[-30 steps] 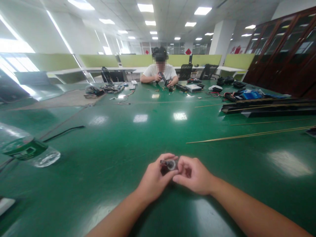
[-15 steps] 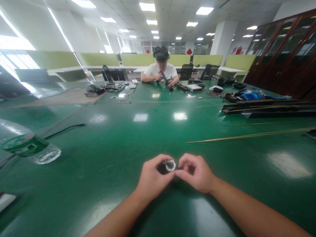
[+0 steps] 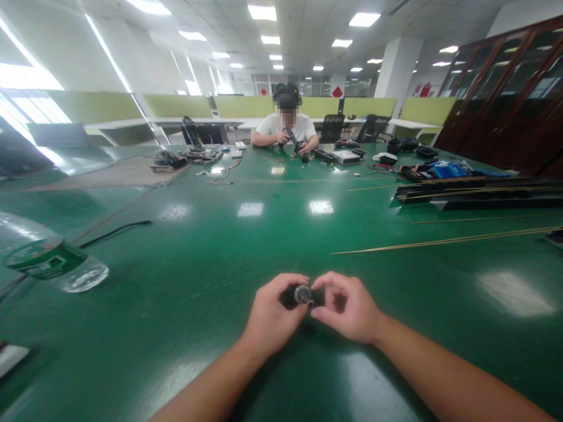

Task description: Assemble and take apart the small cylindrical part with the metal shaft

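Near the front of the green table, my left hand (image 3: pixel 273 313) is closed around a small round metal part (image 3: pixel 302 294). The part has a ringed grey head and a narrow stem that points down and right. Its exact kind is too small to make out. My right hand (image 3: pixel 349 308) is just to the right, its thumb and index fingertip apart on either side of the stem's end. The other right fingers are curled in. Whether a right fingertip touches the part, I cannot tell.
A clear plastic bottle (image 3: pixel 53 258) with a green label lies at left, near a black cable (image 3: pixel 116 232). Thin brass-coloured rods (image 3: pixel 422 241) and black channels (image 3: pixel 479 193) lie at right. Across the table (image 3: pixel 211 234) a person (image 3: pixel 285 129) handles a dark tool among scattered parts.
The metal part has turned in my left hand: its bright round face showed before, now the ringed head and stem do. My right fingertips have spread further apart.
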Tool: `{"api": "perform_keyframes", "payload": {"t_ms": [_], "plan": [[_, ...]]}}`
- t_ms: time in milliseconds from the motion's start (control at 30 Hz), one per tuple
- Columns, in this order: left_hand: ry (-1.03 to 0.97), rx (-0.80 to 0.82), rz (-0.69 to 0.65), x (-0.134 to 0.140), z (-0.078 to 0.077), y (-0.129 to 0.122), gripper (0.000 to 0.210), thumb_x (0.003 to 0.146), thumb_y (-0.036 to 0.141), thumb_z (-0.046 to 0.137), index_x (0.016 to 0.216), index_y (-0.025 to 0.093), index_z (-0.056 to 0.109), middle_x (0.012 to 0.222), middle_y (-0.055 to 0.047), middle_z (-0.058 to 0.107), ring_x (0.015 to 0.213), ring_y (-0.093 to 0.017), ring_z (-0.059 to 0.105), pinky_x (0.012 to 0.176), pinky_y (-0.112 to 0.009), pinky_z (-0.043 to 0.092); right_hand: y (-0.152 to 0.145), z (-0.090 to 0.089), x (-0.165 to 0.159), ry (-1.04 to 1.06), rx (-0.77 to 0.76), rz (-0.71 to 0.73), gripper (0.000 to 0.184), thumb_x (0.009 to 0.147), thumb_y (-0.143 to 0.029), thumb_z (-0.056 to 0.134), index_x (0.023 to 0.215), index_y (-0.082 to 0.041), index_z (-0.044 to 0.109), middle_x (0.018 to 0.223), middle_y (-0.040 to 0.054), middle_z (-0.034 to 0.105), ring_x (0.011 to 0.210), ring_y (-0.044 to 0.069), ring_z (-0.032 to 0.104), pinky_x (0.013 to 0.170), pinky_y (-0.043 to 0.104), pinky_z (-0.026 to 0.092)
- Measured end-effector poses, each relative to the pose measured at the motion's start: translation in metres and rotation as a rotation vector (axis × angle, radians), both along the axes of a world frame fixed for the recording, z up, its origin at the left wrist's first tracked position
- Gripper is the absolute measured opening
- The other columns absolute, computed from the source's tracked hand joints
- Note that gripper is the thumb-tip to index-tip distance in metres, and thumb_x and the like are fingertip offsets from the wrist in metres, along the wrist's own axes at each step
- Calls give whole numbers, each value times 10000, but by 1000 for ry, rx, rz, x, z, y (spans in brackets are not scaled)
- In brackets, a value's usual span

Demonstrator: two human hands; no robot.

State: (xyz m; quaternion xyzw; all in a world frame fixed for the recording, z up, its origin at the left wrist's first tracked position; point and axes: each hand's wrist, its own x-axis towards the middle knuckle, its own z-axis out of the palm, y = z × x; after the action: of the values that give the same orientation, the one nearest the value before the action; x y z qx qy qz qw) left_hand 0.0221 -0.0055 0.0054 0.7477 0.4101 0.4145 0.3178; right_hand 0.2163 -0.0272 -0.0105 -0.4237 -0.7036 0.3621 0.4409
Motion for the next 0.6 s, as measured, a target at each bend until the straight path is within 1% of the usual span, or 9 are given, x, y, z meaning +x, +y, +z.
{"api": "perform_keyframes", "payload": {"t_ms": [167, 400, 500, 600], "plan": [[56, 16, -9, -2, 4, -1, 187, 755, 188, 720, 940, 213, 713, 952, -32, 720, 900, -199, 657, 830, -313, 495, -1, 2, 1, -6, 0, -5, 368, 750, -294, 765, 1074, -164, 650, 540, -72, 556, 450, 88, 479, 496, 207, 374], [41, 45, -38, 1, 7, -1, 152, 761, 160, 694, 905, 208, 712, 890, -31, 696, 835, -187, 636, 758, -296, 477, -1, 4, 1, -14, -34, -30, 416, 758, -302, 757, 1133, -179, 624, 557, -70, 555, 467, 93, 484, 498, 206, 385], [55, 46, -56, 1, 8, 0, 221, 760, 126, 678, 949, 224, 737, 904, -30, 690, 855, -182, 636, 766, -285, 477, 0, 5, 0, -6, -21, -36, 344, 758, -279, 749, 1065, -179, 632, 616, -43, 595, 508, 105, 516, 511, 210, 406], [89, 34, -70, 0, 5, 1, 297, 763, 110, 675, 1014, 251, 746, 925, -21, 693, 865, -170, 640, 764, -269, 479, 2, 6, 0, 15, -13, -25, 249, 753, -211, 721, 984, -177, 635, 788, 19, 680, 645, 141, 614, 591, 226, 477]]}}
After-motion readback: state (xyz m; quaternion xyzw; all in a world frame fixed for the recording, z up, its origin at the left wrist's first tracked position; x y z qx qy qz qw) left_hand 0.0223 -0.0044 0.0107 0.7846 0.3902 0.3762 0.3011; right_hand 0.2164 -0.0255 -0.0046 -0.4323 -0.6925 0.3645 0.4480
